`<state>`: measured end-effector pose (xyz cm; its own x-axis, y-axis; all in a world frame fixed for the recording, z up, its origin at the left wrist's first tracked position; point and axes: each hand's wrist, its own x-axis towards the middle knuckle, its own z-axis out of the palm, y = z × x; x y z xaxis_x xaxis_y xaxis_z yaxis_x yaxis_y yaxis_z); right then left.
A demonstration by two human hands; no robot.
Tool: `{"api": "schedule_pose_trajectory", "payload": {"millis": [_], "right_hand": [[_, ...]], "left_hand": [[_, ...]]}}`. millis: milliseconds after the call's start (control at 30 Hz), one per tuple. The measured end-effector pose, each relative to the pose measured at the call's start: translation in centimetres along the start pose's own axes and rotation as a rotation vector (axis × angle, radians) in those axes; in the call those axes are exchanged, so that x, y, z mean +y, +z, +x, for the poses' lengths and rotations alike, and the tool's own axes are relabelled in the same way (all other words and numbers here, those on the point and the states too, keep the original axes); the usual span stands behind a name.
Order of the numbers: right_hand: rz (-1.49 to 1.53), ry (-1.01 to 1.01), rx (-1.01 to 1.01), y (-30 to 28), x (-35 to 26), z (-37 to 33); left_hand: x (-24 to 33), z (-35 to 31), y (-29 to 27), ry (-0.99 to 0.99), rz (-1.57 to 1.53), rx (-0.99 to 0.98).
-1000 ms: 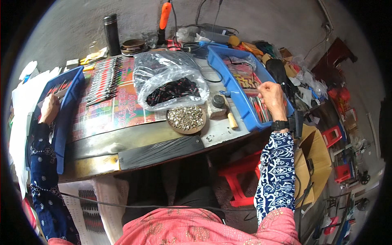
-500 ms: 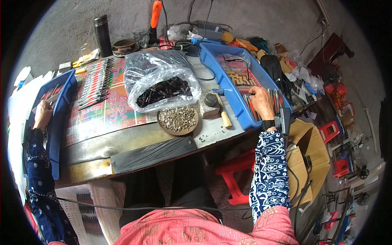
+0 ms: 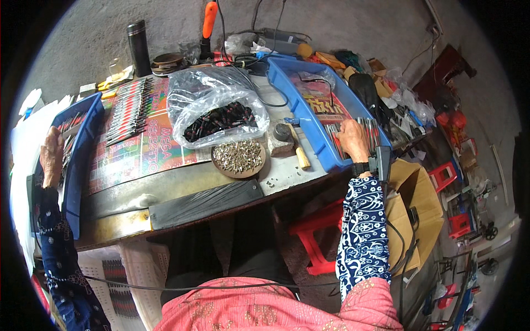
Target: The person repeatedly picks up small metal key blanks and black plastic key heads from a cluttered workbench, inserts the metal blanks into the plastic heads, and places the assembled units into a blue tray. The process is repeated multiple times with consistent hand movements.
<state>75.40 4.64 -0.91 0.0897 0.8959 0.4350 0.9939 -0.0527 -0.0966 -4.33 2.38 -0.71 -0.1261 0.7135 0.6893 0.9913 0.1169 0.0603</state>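
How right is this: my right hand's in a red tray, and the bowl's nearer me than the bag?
Not red: the head view shows your right hand in a blue tray, with the bowl nearer you than the bag.

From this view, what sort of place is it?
Probably a small assembly workshop: a bowl of small metal parts, a clear plastic bag of dark pieces, and a blue tray of slim pen-like pieces.
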Motion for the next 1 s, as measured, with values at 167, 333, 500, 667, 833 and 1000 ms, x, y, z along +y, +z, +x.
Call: {"api": "schedule_pose_trajectory", "payload": {"millis": [167,333,500,667,833,1000], "right_hand": [[0.028,0.021,0.044,-1.6,-1.0,-0.7],[0.033,-0.106,0.243,-5.1,-6.0,-1.5],[0.384,-0.216,0.143,-8.0,-12.8,-3.9],[1.147,-0.201,-0.338,-8.5,-18.3,-7.9],[1.307,-0.169,-0.684,-7.2,-22.0,-11.8],[1.505,-0.132,-0.95,-6.2,-23.8,-15.2]], "left_hand": [[5.6,-1.3,-4.0,-0.05,-0.356,-0.028],[15.2,-5.3,-10.2,-0.118,-0.995,-0.248],[23.6,-9.3,-13.9,-0.334,-1.275,-0.318],[28.0,-12.6,-15.3,-0.411,-1.436,-0.517],[30.1,-15.2,-15.0,-0.517,-1.693,-0.752],[30.9,-16.7,-14.3,-0.53,-1.768,-0.815]]}}
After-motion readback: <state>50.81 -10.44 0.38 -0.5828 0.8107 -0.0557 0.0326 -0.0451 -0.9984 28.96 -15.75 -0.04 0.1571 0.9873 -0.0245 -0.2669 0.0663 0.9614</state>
